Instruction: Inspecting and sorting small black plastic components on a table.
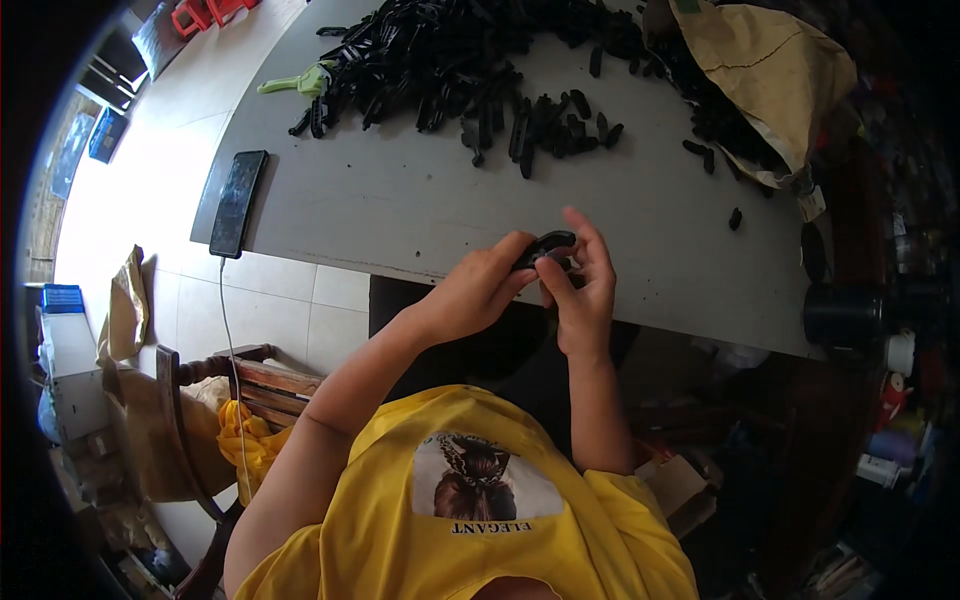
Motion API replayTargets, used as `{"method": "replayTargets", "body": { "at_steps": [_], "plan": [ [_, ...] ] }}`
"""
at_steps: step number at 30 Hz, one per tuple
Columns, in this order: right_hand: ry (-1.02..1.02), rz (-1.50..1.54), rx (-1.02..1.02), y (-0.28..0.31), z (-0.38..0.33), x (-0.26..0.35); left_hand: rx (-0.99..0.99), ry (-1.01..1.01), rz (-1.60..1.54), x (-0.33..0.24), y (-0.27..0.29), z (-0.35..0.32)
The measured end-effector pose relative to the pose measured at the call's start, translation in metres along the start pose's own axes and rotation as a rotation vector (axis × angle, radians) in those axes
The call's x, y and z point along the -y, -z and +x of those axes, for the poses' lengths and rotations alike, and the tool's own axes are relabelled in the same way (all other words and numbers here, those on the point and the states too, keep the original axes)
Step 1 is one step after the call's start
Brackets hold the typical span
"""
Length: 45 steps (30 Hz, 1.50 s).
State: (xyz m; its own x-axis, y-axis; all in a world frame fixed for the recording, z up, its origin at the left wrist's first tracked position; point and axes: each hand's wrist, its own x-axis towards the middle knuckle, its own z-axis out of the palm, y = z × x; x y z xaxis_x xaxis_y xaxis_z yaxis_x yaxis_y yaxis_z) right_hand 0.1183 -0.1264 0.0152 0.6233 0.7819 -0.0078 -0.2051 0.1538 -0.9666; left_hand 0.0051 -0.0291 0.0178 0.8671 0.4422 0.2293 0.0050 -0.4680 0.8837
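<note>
Just past the table's near edge, my two hands meet around a small curved black plastic piece (pixel 553 242). Its left end is pinched between the thumb and fingers of my left hand (pixel 472 288). My right hand (pixel 583 300) presses its thumb against the right part, with the index finger raised and the other fingers curled behind. What the piece is exactly, and its underside, are hidden by the fingers. A large heap of similar black plastic pieces (pixel 430 60) covers the far part of the grey table (pixel 350 210), several lying loose at its front.
An open brown paper bag (pixel 775 75) lies at the far right, black pieces spilling from it. A light-green plastic object (pixel 292 84) sticks out of the heap's left side. A phone (pixel 238 205) with a white cable lies at the left edge. A wooden chair (pixel 275 388) stands left.
</note>
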Motion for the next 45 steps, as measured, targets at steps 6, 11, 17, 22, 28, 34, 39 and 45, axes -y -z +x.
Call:
{"method": "replayTargets", "body": {
  "at_steps": [6, 11, 17, 22, 28, 34, 39, 45],
  "plan": [
    [-0.128, 0.105, -0.031, 0.015, 0.011, -0.016, 0.123, 0.139, -0.135, 0.011, 0.0, 0.003],
    [0.055, -0.034, -0.16, 0.047, 0.082, -0.029, -0.284, -0.116, 0.649, 0.074, 0.042, 0.047],
    [0.282, -1.17, -0.143, 0.053, 0.159, -0.03, -0.236, -0.079, 0.982, 0.094, 0.067, 0.068],
    [0.191, -1.521, -0.033, 0.049, 0.152, -0.022, -0.184, -0.066, 0.922, 0.086, 0.062, 0.051],
    [0.393, -0.973, 0.212, 0.032, 0.079, -0.007, -0.173, 0.221, -0.239, 0.072, 0.028, 0.022],
    [0.533, -0.948, 0.089, 0.006, 0.028, 0.0, -0.049, 0.141, -0.079, 0.021, 0.007, 0.014],
    [0.034, -0.191, 0.084, 0.013, 0.009, 0.003, -0.042, 0.09, -0.02, 0.009, 0.006, 0.006],
    [0.001, -0.082, -0.026, 0.006, -0.003, 0.016, -0.033, 0.042, 0.003, -0.003, 0.006, 0.002]
  ]
}}
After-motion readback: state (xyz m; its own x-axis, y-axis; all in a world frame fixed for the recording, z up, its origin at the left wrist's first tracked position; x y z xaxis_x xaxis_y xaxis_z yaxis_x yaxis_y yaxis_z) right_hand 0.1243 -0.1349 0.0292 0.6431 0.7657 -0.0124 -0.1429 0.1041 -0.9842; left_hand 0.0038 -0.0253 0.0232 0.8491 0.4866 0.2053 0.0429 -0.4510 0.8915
